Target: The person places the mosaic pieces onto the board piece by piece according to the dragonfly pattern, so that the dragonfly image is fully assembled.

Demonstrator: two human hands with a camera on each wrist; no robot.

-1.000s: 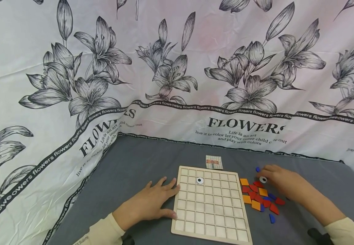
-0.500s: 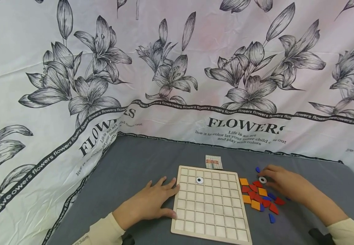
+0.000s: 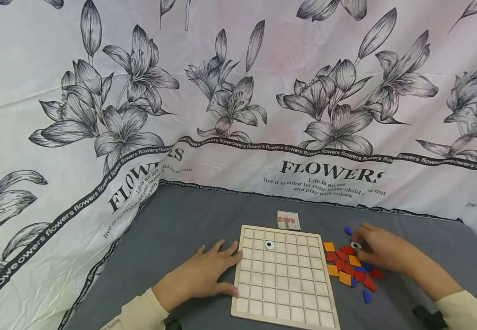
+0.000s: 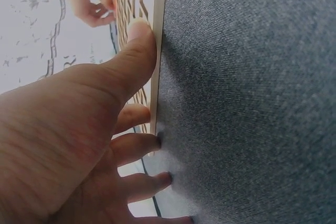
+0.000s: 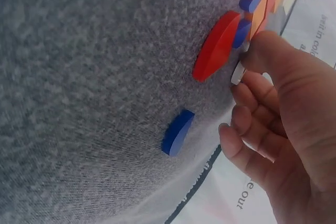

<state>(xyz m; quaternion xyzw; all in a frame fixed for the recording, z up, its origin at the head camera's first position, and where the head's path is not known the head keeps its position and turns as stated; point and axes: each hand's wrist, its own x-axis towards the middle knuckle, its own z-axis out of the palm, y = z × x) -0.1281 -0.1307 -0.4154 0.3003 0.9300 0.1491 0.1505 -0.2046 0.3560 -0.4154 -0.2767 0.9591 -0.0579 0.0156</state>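
A wooden grid board [image 3: 286, 317] lies on the grey cloth in the head view. One white disc with a black dot [image 3: 270, 245] sits in a cell near its top. My left hand [image 3: 203, 275] rests at the board's left edge with fingers spread; in the left wrist view the thumb [image 4: 137, 43] lies on the rim. Beyond the board's right side, my right hand [image 3: 382, 247] pinches a second white eye disc [image 3: 356, 246] between thumb and finger. The right wrist view shows only that disc's edge [image 5: 238, 73], by a red curved piece [image 5: 216, 45].
Several red [image 3: 369, 283], orange [image 3: 344, 278] and blue [image 3: 366, 296] pieces lie loose right of the board. A single blue piece [image 3: 348, 231] is behind them. A small printed pattern card [image 3: 288, 220] lies behind the board. Flower-printed cloth [image 3: 230, 165] walls off the back and left.
My right thumb and fingers have closed in on the eye disc, which is now tilted and partly covered. The left hand and the board have stayed in place.
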